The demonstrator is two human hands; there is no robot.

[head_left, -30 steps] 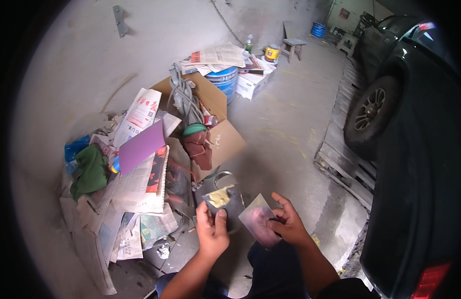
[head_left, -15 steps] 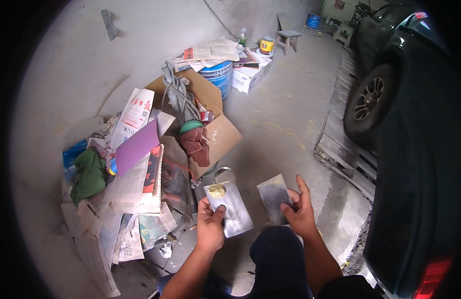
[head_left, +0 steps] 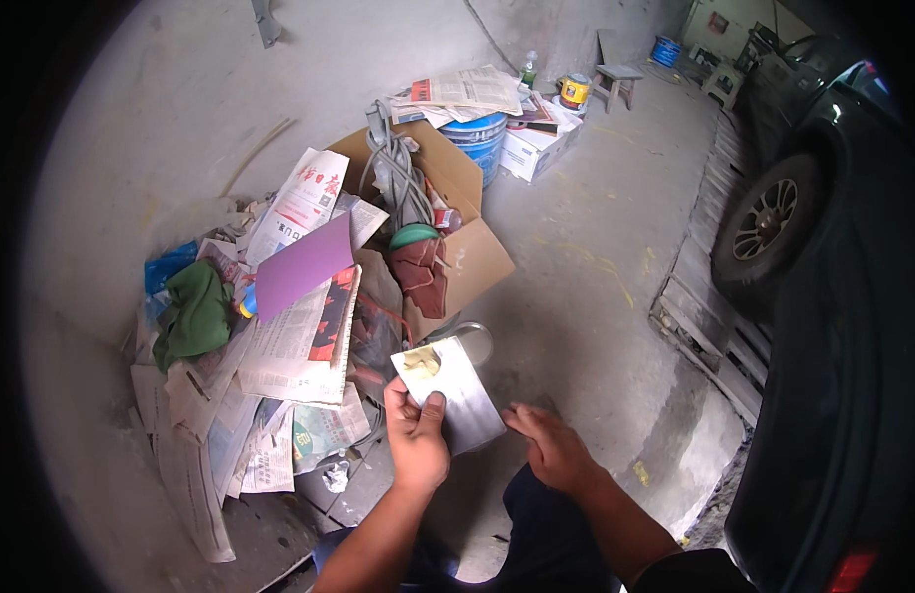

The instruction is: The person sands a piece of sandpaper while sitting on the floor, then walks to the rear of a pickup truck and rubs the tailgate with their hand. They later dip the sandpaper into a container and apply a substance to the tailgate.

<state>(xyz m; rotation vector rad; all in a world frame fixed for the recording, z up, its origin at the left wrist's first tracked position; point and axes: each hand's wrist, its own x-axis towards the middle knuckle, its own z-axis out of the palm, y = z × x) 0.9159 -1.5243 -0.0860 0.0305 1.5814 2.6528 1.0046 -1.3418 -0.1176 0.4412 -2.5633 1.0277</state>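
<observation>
My left hand (head_left: 418, 435) grips a flat metal putty plate (head_left: 467, 400), thumb on top, tilted over my lap. A dab of yellowish putty (head_left: 423, 363) sits near its upper left corner. My right hand (head_left: 551, 445) is closed, its fingertips at the right edge of the plate. The metal putty scraper it held a moment ago cannot be made out now, edge-on or hidden by the plate and fingers. Just beyond the plate, a round open tin (head_left: 474, 342) stands on the floor.
Newspapers (head_left: 289, 341), a purple sheet (head_left: 304, 267) and a green cloth (head_left: 195, 311) are piled at left. Behind them are an open cardboard box (head_left: 477, 262) with hoses and a blue bucket (head_left: 482, 148). A dark vehicle (head_left: 823, 395) stands along the right.
My right hand has moved left and turned, bringing the scraper to the plate's edge, where its blade no longer shows. The view has shifted, so the surroundings sit further right.
</observation>
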